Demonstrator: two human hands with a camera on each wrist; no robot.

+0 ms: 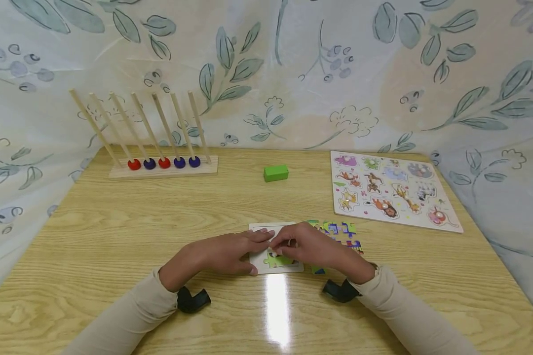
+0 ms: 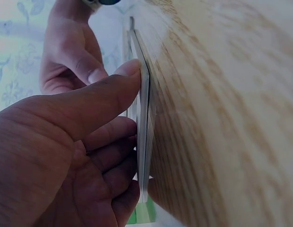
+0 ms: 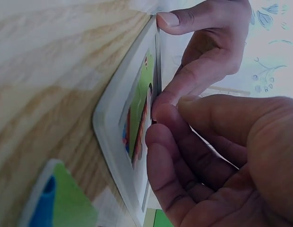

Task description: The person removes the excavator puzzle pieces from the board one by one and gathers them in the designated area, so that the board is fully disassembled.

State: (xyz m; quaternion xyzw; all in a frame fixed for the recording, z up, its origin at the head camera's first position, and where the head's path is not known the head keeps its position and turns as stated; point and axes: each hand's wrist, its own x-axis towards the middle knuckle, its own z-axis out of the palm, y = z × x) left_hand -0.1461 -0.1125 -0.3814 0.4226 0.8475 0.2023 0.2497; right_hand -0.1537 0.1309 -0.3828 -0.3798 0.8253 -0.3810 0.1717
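Observation:
In the head view, a small white puzzle board (image 1: pixel 255 268) lies on the table, with bright green puzzle pieces (image 1: pixel 279 261) in its lower part. My left hand (image 1: pixel 231 250) rests across its left side. The thumb touches the board's near left corner, and the other fingers reach over the top. Above the green pieces, my right hand (image 1: pixel 310 244) has bent fingers, with thumb and fingertips close together at the picture. The right wrist view shows the thumb (image 3: pixel 217 113) beside the fingertips; whether they pinch a piece is hidden. Loose colourful puzzle pieces (image 1: pixel 337 229) lie right of the board, partly under my right hand.
A wooden peg rack (image 1: pixel 204 168) with red and blue beads stands at the back left. Behind the board sits a green block (image 1: pixel 276 173). A large animal puzzle board (image 1: pixel 364 165) lies at the back right. Patterned fabric (image 1: pixel 293 74) hangs behind the table.

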